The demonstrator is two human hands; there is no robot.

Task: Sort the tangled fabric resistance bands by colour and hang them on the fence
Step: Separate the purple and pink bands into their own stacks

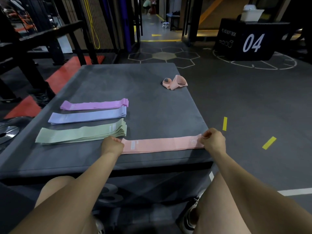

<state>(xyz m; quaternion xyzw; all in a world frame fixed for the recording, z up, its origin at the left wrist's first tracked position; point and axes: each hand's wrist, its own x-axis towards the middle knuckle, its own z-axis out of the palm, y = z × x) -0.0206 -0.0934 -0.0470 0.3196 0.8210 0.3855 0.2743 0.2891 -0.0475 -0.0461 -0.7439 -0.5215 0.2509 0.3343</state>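
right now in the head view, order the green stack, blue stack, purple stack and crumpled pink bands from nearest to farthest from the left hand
Measured from the left hand:
1. green stack, right beside it on its left.
2. blue stack, one row farther back.
3. purple stack, the back row on the left.
4. crumpled pink bands, far back towards the right edge of the box.

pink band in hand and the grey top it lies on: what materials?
Pink band: looks like matte woven fabric, no gloss, lies flat with soft edges and a pale sewn-looking label. Both hands pinch its ends.
Grey top: probably padded vinyl or a coated cover; faint sheen, rounded edges, slight wrinkles. Not certain.
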